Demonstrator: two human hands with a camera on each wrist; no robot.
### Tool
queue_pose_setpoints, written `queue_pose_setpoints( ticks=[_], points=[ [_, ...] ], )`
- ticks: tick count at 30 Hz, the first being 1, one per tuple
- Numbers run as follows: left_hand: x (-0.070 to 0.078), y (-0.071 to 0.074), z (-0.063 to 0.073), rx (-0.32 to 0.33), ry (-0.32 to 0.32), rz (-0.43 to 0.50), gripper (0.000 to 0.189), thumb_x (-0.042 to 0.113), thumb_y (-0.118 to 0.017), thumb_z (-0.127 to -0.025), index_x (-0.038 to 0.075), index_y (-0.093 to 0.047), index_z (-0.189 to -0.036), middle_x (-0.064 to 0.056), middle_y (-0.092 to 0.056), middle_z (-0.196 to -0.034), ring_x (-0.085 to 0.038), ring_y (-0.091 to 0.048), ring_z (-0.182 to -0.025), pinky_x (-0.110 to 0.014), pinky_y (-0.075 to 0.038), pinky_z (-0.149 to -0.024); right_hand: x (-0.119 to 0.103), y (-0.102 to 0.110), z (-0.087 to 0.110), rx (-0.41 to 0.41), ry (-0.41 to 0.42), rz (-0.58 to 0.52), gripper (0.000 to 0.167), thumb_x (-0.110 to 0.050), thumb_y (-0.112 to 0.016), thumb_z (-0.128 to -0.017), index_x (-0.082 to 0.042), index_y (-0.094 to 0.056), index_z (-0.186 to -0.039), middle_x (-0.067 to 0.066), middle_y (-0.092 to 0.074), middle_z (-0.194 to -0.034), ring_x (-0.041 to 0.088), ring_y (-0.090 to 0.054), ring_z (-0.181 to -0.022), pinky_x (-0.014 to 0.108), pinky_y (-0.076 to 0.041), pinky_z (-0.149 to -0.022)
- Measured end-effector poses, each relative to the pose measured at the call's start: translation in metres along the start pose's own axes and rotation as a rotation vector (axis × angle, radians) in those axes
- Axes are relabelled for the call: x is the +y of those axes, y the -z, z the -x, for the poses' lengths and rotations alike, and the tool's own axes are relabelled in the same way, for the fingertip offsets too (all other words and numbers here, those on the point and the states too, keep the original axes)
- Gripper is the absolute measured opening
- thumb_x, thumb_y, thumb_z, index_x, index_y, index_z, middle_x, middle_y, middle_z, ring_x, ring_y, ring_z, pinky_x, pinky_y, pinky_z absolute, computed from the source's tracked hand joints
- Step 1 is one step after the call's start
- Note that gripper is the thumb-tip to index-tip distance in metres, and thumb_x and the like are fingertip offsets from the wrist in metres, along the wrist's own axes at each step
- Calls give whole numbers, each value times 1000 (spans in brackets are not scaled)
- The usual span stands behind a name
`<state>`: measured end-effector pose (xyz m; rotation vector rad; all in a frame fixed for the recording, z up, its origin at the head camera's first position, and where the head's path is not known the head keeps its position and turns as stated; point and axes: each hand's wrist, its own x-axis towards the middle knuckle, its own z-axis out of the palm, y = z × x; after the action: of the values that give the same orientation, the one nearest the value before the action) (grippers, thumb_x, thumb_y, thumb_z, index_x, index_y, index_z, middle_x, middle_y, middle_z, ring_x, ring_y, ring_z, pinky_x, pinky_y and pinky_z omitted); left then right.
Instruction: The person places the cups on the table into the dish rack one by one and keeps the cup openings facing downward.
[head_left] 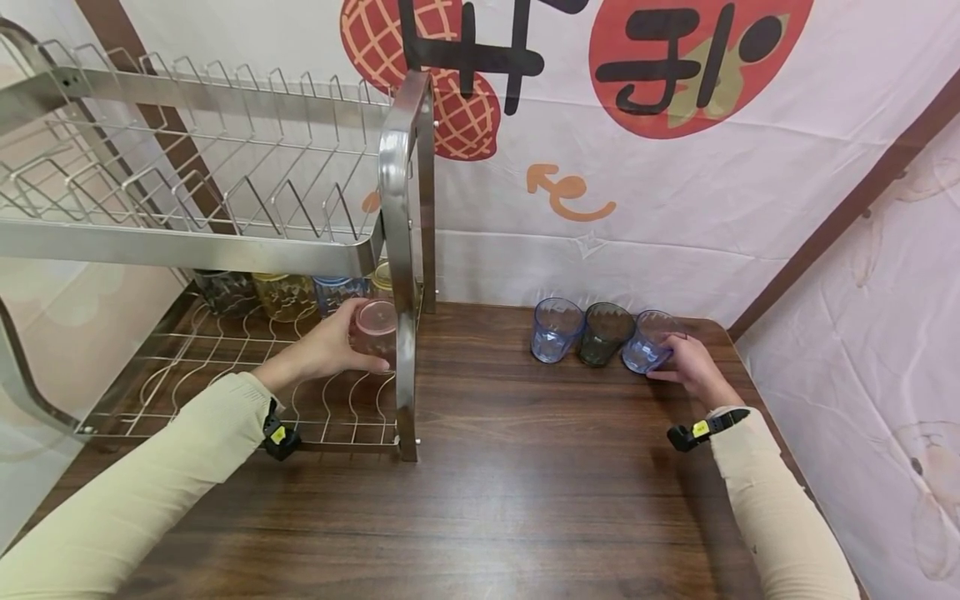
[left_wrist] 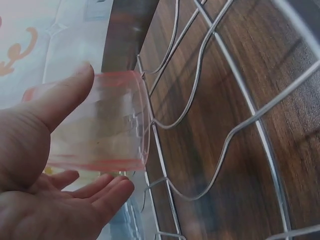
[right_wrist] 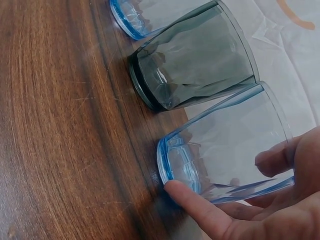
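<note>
My left hand (head_left: 352, 340) grips a pink glass (head_left: 375, 327) just above the lower wire shelf (head_left: 225, 379) of a steel dish rack, next to its front post (head_left: 406, 333). In the left wrist view the thumb lies on top of the pink glass (left_wrist: 107, 125) and the fingers (left_wrist: 112, 192) curl beneath it. My right hand (head_left: 671, 357) holds the rightmost blue glass (head_left: 647, 340), which stands on the wooden table (head_left: 510, 467). In the right wrist view the thumb and fingers (right_wrist: 272, 160) wrap this blue glass (right_wrist: 225, 140), beside a dark grey glass (right_wrist: 195, 60).
A dark grey glass (head_left: 604, 333) and another blue glass (head_left: 555, 329) stand left of the held one. A dark glass (head_left: 225, 290), an amber glass (head_left: 285, 296) and a blue glass (head_left: 336, 292) stand at the back of the lower shelf. The upper shelf (head_left: 187, 167) overhangs; cloth walls close off the back and right.
</note>
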<state>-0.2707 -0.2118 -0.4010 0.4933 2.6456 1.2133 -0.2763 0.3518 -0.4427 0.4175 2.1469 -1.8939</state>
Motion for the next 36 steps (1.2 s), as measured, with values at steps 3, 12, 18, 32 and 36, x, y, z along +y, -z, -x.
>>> queue_pose_setpoints(
  ticks=[3, 12, 18, 32, 36],
  points=[
    [0, 4, 2, -3, -12, 18, 103, 17, -91, -78, -9, -23, -152, -31, -52, -131, -45, -53, -121, -58, -45, -101, -1, 0, 1, -1, 3, -5, 58, -8, -25, -104, 9, -11, -158, 27, -9, -161, 36, -31, -135, 50, -51, -101],
    [3, 18, 10, -16, 23, 32, 100, 18, -84, -86, -10, -18, -155, -36, -44, -141, -51, -46, -131, -58, -42, -109, 0, -1, 3, 23, -7, -41, 58, -8, -26, -104, 10, -15, -157, 24, -15, -158, 32, -35, -132, 51, -51, -100],
    [7, 25, 22, 3, 67, 5, 87, 26, -77, -93, -11, -24, -153, -38, -44, -142, -50, -48, -130, -57, -45, -106, -2, -1, 6, 21, 3, -34, 58, -7, -26, -103, 9, -15, -158, 25, -12, -161, 33, -31, -136, 51, -51, -101],
    [17, 36, 38, 89, 27, 11, 49, 22, -67, -100, -8, -52, -136, -30, -58, -133, -41, -64, -116, -17, -52, -81, 1, 4, 4, 35, 4, -35, 57, -6, -24, -104, 7, -15, -159, 24, -10, -163, 33, -32, -135, 53, -50, -101],
    [22, 40, 44, 110, 19, -31, 40, 22, -66, -101, -3, -58, -131, -25, -63, -128, -37, -65, -113, -17, -51, -80, -1, 5, 7, 47, 18, -19, 57, -5, -24, -103, 8, -17, -158, 26, -13, -160, 32, -38, -129, 51, -52, -100]
  ],
)
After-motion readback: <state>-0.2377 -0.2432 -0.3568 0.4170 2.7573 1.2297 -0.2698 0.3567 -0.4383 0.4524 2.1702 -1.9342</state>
